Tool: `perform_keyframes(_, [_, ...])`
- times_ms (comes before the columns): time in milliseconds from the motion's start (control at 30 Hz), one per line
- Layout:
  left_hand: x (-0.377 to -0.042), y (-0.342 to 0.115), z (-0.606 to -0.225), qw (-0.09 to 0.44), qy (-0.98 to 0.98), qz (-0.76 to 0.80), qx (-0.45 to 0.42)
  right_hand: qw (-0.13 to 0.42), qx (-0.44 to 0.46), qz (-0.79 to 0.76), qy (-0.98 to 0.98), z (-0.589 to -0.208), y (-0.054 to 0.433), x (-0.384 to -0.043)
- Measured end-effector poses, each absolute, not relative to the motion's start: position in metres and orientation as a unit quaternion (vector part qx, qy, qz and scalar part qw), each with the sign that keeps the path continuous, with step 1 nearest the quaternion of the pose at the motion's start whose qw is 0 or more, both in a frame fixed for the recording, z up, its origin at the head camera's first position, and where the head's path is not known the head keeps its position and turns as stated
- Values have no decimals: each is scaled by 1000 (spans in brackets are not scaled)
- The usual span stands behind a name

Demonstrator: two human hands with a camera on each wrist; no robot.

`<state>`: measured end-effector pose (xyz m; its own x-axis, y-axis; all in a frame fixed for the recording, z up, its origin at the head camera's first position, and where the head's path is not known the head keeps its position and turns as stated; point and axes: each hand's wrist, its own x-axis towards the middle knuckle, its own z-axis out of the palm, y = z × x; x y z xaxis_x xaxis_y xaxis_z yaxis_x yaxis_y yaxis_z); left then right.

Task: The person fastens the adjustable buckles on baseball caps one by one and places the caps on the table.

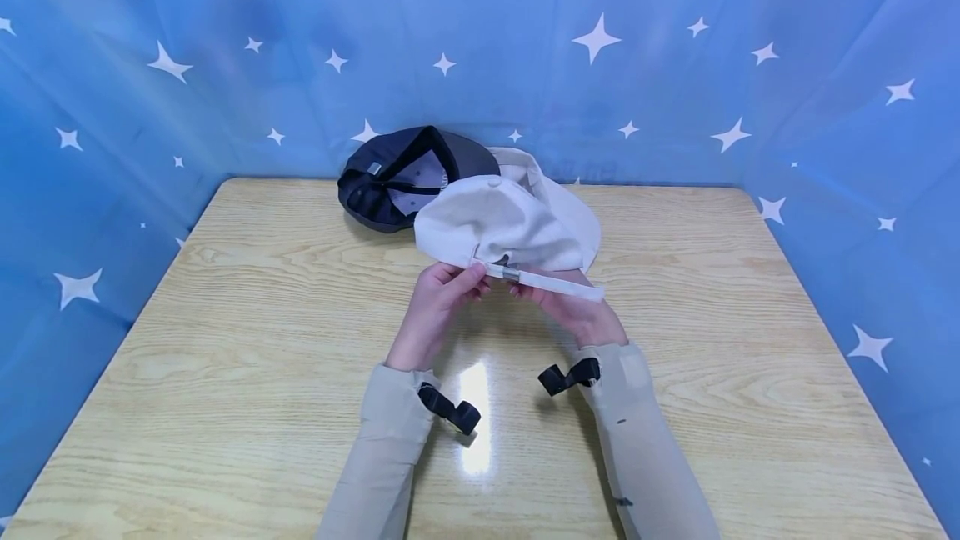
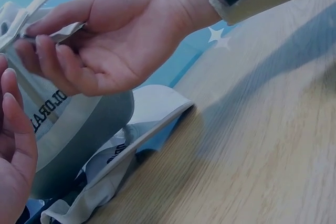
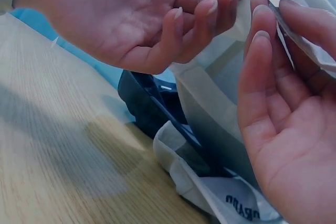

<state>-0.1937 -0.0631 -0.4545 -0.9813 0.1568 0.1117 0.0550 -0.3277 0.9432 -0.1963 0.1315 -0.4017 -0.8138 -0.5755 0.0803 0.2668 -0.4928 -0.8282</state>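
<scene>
Both hands hold a white cap [image 1: 487, 211] above the desk [image 1: 262, 340], toward the middle of its far edge. The left hand [image 1: 448, 290] pinches the strap [image 1: 564, 285] beside the metal buckle [image 1: 512, 274]; the right hand [image 1: 573, 311] pinches it too, from below. Beyond, by that far edge, a dark cap [image 1: 408, 182] lies against a second white cap [image 2: 157, 104].

From the held cap [image 1: 483, 215], the left hand [image 1: 432, 300] was at seven o'clock, the right hand [image 1: 583, 315] at five; on the table [image 1: 262, 315], a second cap [image 1: 468, 155] lay at ten, a third cap [image 1: 517, 160] apparently at one.
</scene>
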Motion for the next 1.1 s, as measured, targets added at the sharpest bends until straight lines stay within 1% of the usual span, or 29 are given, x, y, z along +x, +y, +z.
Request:
perform_keyframes(167, [-177, -57, -424, 28, 604, 791, 95, 251, -147, -834, 468, -396, 129, -194])
perform_keyframes(233, [-178, -55, -430, 29, 608, 788, 93, 250, -145, -835, 467, -395, 128, -194])
perform_keyframes(333, [-173, -54, -421, 31, 610, 787, 84, 242, -134, -838, 470, -393, 126, -192])
perform_keyframes(467, [-172, -53, -419, 32, 610, 788, 78, 220, -114, -835, 492, -390, 122, -191])
perform_keyframes(633, [-191, -54, -460, 32, 618, 782, 78, 189, -113, -823, 524, -390, 117, -190])
perform_keyframes(867, [-195, -49, -469, 19, 618, 778, 112, 154, -99, -775, 605, -396, 114, -188])
perform_keyframes(900, [-197, -49, -475, 20, 610, 783, 122, 152, -94, -769, 614, -396, 113, -188])
perform_keyframes(967, [-197, -49, -475, 21, 602, 787, 133, 152, -95, -767, 617, -397, 113, -188])
perform_keyframes(1100, [-193, -48, -467, 15, 603, 784, 147, 160, -125, -767, 608, -398, 113, -189])
